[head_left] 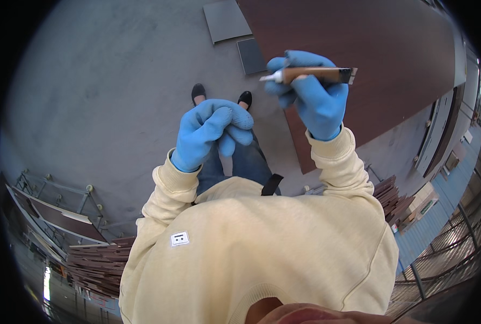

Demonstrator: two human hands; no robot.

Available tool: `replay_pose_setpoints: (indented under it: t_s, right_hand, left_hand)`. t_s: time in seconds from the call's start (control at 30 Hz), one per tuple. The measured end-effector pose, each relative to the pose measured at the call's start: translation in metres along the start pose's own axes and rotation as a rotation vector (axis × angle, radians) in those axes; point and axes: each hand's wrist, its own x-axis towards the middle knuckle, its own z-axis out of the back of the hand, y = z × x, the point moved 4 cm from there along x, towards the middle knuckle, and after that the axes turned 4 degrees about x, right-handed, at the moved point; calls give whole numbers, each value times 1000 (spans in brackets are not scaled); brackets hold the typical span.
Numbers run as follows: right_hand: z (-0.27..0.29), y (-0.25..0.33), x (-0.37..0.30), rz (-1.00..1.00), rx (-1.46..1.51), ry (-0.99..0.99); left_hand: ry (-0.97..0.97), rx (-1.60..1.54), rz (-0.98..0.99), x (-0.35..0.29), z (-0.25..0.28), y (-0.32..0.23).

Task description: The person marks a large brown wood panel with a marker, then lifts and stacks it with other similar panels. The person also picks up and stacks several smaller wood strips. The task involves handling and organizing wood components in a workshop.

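My right hand (322,108), in a blue glove, grips a brown squeeze tube (319,72) between thumb and fingers. The tube lies level, its white pointed nozzle toward the left and its flat dark end toward the right. Beneath that hand is the edge of a large dark reddish-brown panel (370,48). My left hand (205,132), also gloved in blue, is held in front of my body with the fingers curled and pressed together. Whatever it may hold is hidden by the fingers. The two hands are apart.
Two grey sheets (227,21) lie beside the panel's far left edge. Grey floor (100,81) stretches to the left. A wheeled metal rack (70,189) and stacked brown strips (97,264) stand at the lower left. More brown strips (392,197) are at the right.
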Motion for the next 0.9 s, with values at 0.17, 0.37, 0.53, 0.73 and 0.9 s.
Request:
replay_pose_setpoints:
  t_s: [0.17,0.37,0.53,0.73,0.9]
  right_hand:
    - [-38,39,-45,101,73,76]
    - [-56,68,-73,206,59,116]
    - [-66,76,-90,313,-9,104]
    - [-65,75,-99,375,-46,95]
    - [-80,76,-109,415,-92,85]
  left_hand:
    - [79,230,-206,-36,-38,-31]
    - [192,263,-269,-65,-65,-53]
    - [259,274,-303,-75,-70,-56]
    - [299,260,-333,-77,-75,-55]
    - [325,299,-360,-89,-74,-63]
